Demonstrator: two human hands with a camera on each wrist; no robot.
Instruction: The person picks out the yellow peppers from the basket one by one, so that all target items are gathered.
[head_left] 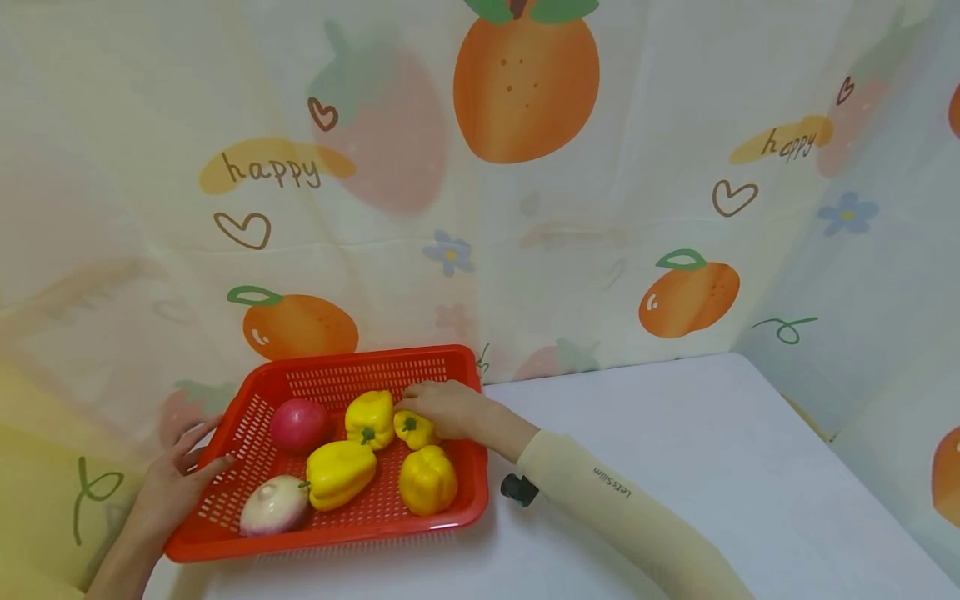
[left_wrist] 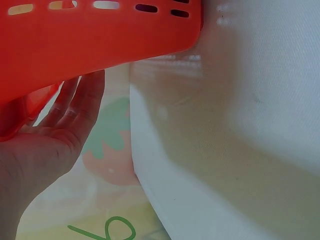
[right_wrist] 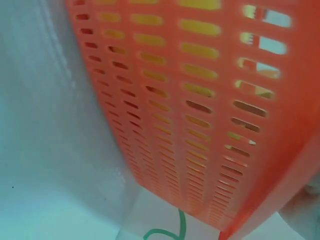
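Observation:
A red plastic basket (head_left: 360, 533) with slotted walls stands on the white table. My left hand (head_left: 174, 479) holds its left rim, thumb over the top and fingers along the outside, seen in the left wrist view below the rim. Inside the basket my right hand (head_left: 450, 408) grips a yellow bell pepper (head_left: 415, 430) whose stem faces me; the hand covers part of it. Close by lie another yellow pepper (head_left: 371, 419), a larger one on its side (head_left: 341, 475) and one near the front right corner (head_left: 428, 481).
Also in the basket are a round pinkish-red vegetable (head_left: 300, 425) and a white-and-purple bulb (head_left: 274, 505). A small black object (head_left: 519, 490) shows beside the right sleeve. Fruit-printed cloth (head_left: 555, 275) hangs right behind the table (head_left: 675, 433).

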